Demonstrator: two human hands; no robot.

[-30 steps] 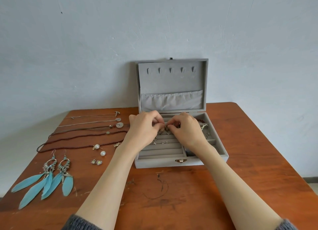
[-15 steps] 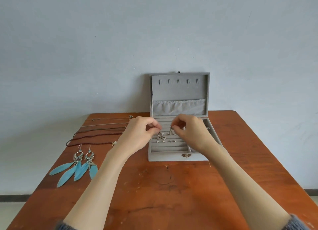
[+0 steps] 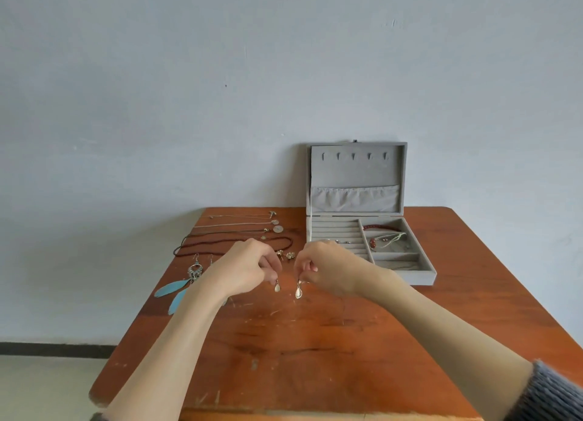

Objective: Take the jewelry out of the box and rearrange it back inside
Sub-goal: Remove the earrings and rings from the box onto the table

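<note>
The grey jewelry box (image 3: pixel 419 274) stands open at the back right of the wooden table (image 3: pixel 315 341), its lid upright against the wall. Red bracelets (image 3: pixel 381 228) lie in its right compartments. My left hand (image 3: pixel 249 267) pinches a small drop earring (image 3: pixel 277 286) that dangles above the table, left of the box. My right hand (image 3: pixel 325 271) pinches a matching drop earring (image 3: pixel 298 292) beside it. Both earrings hang just above the tabletop, a short gap apart.
Several necklaces (image 3: pixel 239 231) lie in rows at the table's back left. Blue feather earrings (image 3: pixel 179 286) lie near the left edge, partly behind my left arm. Small stud earrings (image 3: pixel 285 256) sit between my hands and the necklaces. The table's front half shows scratched bare wood.
Both hands have lifted out of the box's ring rows and moved left and toward me, each now holding a drop earring over the table. The camera view has pulled back.
</note>
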